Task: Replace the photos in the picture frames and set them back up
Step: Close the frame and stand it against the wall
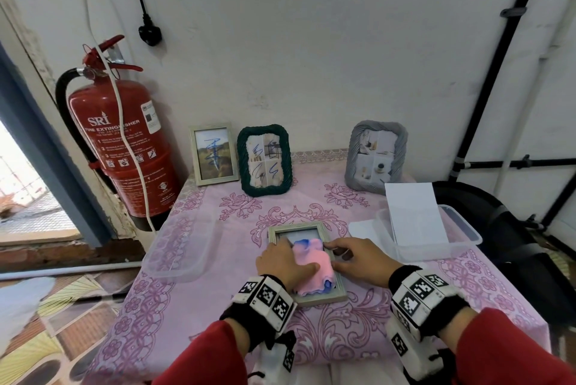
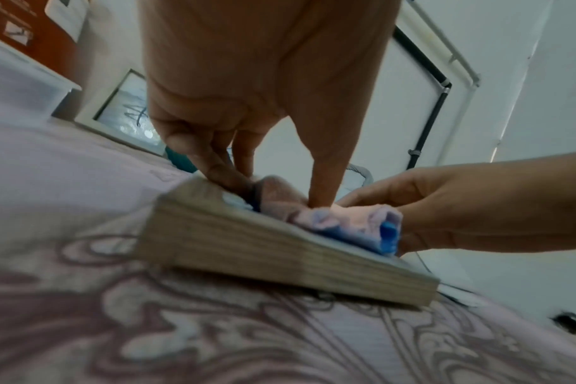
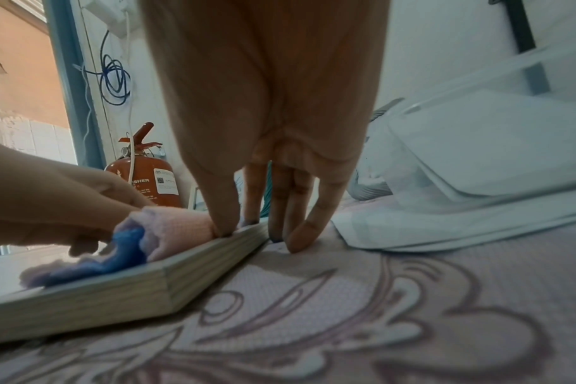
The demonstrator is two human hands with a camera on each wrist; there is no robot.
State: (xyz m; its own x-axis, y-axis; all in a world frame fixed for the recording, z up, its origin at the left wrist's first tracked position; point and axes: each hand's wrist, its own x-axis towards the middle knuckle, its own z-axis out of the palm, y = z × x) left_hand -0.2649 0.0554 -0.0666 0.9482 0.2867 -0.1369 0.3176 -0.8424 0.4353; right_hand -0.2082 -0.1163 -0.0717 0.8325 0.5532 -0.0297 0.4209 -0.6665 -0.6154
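A pale wooden picture frame (image 1: 338, 293) lies flat, glass up, on the pink flowered tablecloth near the front middle. A bunched pink and blue cloth (image 1: 314, 263) sits on its glass. My left hand (image 1: 282, 260) grips that cloth, fingers at its far end and thumb pressed into it (image 2: 318, 192). My right hand (image 1: 358, 257) steadies the frame's right rail with straight fingers. Its thumb tip (image 3: 224, 228) is on the rail (image 3: 115, 293) and two fingertips (image 3: 296, 239) touch the tablecloth just outside it. The cloth and hands hide most of the glass.
Three frames stand at the back by the wall: a wooden one (image 1: 213, 154), a green rope one (image 1: 264, 160), a grey one (image 1: 375, 157). A clear plastic box (image 1: 180, 244) sits left, another with white sheets (image 1: 417, 216) right. A red fire extinguisher (image 1: 121, 141) hangs far left.
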